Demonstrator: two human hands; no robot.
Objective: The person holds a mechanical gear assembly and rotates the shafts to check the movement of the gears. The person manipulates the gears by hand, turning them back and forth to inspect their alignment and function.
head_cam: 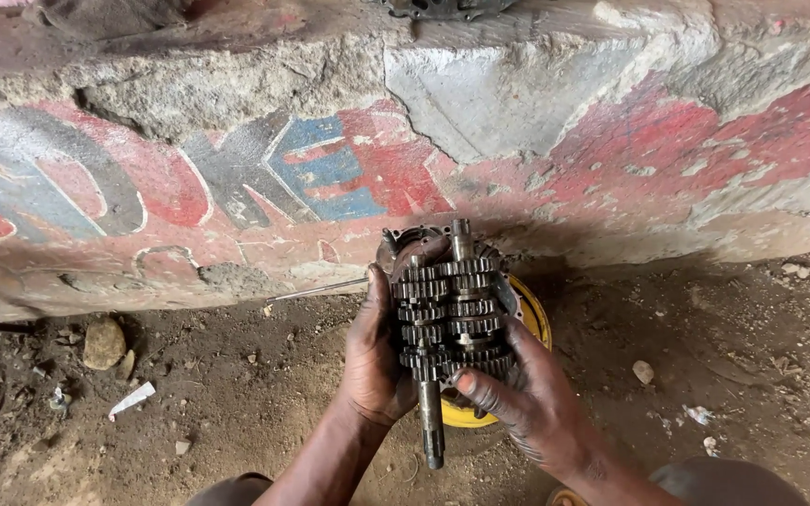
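A greasy metal gear cluster (449, 309), two parallel shafts stacked with toothed gears, is held upright in front of me. My left hand (374, 354) wraps its left side, fingers curled behind the gears. My right hand (529, 394) cups the lower right side, thumb pressed on the bottom gears. One long shaft end (432, 426) sticks down between my wrists. A dark metal casing piece (403, 239) sits behind the top of the gears. A yellow round rim (538, 319) lies on the ground under the cluster, mostly hidden.
A cracked low concrete wall (405, 141) painted red, blue and grey runs across the back. Dirt ground (236, 403) with a stone (104, 343), a white scrap (131, 399) and pebbles surrounds me. A thin metal rod (316, 290) lies by the wall's base.
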